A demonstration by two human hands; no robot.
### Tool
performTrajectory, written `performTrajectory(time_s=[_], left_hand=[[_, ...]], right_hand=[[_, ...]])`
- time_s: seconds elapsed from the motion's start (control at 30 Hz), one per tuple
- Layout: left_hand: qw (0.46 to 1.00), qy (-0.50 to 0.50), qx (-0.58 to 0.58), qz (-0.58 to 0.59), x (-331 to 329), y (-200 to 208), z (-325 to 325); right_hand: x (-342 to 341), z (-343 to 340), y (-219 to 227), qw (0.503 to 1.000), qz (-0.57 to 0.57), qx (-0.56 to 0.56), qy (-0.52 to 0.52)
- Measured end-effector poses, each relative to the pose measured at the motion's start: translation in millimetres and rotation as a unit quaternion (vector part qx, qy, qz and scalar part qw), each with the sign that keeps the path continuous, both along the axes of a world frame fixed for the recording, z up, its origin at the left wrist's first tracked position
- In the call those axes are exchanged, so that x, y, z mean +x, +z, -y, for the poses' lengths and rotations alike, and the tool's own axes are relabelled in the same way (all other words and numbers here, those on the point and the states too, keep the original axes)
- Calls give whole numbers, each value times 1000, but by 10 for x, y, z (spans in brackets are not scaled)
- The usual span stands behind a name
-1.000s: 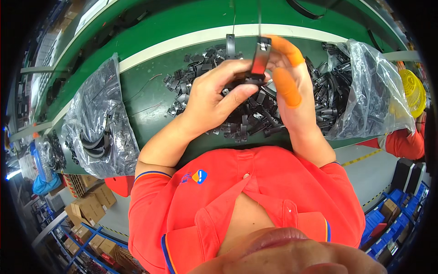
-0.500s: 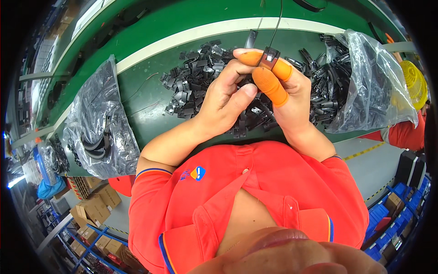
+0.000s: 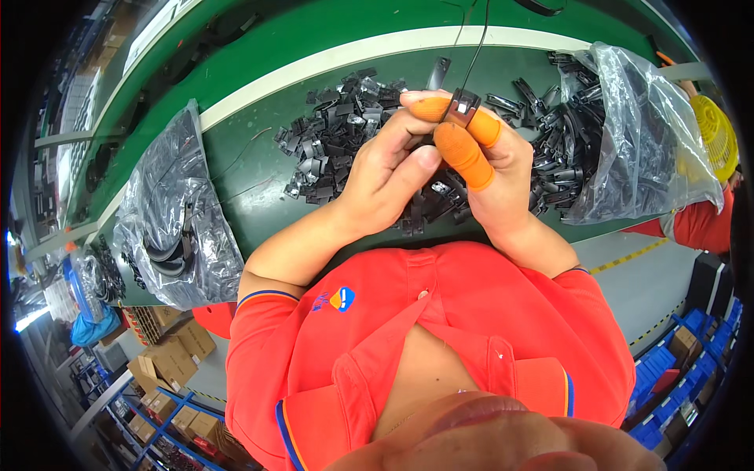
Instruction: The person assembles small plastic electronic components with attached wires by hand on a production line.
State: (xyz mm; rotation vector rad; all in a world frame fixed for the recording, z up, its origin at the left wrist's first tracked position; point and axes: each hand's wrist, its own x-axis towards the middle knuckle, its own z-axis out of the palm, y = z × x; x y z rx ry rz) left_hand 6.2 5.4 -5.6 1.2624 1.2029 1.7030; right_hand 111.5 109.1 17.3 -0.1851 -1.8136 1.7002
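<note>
My right hand (image 3: 505, 169), with orange finger cots on thumb and index finger, pinches a small black plastic part (image 3: 463, 107). A thin black wire (image 3: 476, 59) runs up from that part. My left hand (image 3: 385, 169) is closed beside it, its orange-capped index fingertip against the part's left side and its bare thumb just below. Behind that fingertip a flat black strip (image 3: 439, 72) sticks out; its lower end is hidden. Under and left of my hands lies a heap of small black plastic pieces (image 3: 320, 161).
The green table (image 3: 251, 206) has a pale raised edge (image 3: 330, 69) at the back. Clear plastic bags lie left (image 3: 177, 235) and right (image 3: 628, 149), with long black pieces (image 3: 565, 141) spilling from the right one. A yellow mesh basket (image 3: 711, 137) and a red sleeve (image 3: 703, 228) are far right.
The black part and both hands have moved slightly downward. The part has tilted a little, and the flat strip has shifted right with the hands. The grip looks the same.
</note>
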Motion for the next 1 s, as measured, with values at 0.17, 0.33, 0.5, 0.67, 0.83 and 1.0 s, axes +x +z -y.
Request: performTrajectory(time_s=[0.17, 0.33, 0.5, 0.67, 0.83, 1.0], left_hand=[[998, 25, 46, -24, 40, 41, -5], [998, 36, 29, -34, 59, 67, -4], [999, 12, 15, 31, 68, 79, -28], [998, 30, 2, 62, 44, 16, -28], [992, -7, 0, 127, 80, 29, -7], [981, -67, -51, 174, 38, 123, -12]], right_hand=[[38, 42, 22, 1000, -15, -11, 7], [24, 59, -41, 1000, -17, 8, -12], [62, 63, 38, 999, 7, -43, -4], [42, 35, 104, 997, 71, -15, 39], [91, -125, 61, 983, 154, 13, 101], [137, -126, 41, 993, 73, 98, 3]])
